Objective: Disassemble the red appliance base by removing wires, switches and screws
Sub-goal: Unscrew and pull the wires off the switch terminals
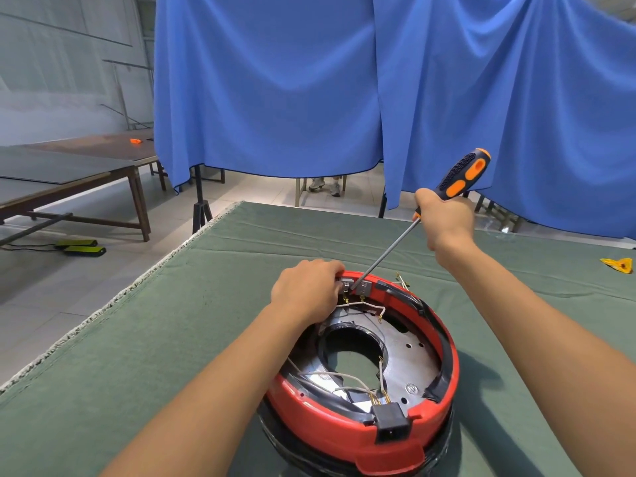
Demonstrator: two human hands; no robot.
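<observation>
The red appliance base [347, 430] lies upside down on the green cloth, its metal plate [413, 356] and white wires [364, 308] exposed. Two grey switches [358, 285] sit at its far rim. My left hand [306, 290] grips that far rim beside the left switch. My right hand [445, 216] holds an orange-and-black screwdriver [464, 173], whose shaft slants down so the tip rests between the two switches. A black power socket [392, 421] with wired terminals sits at the near rim.
The green cloth [172, 339] covers the table, its left edge running diagonally. A yellow scrap [617, 265] lies at the far right. Blue curtains [275, 87] hang behind. Wooden tables [69, 173] stand at the left, with yellow-black items [82, 246] on the floor.
</observation>
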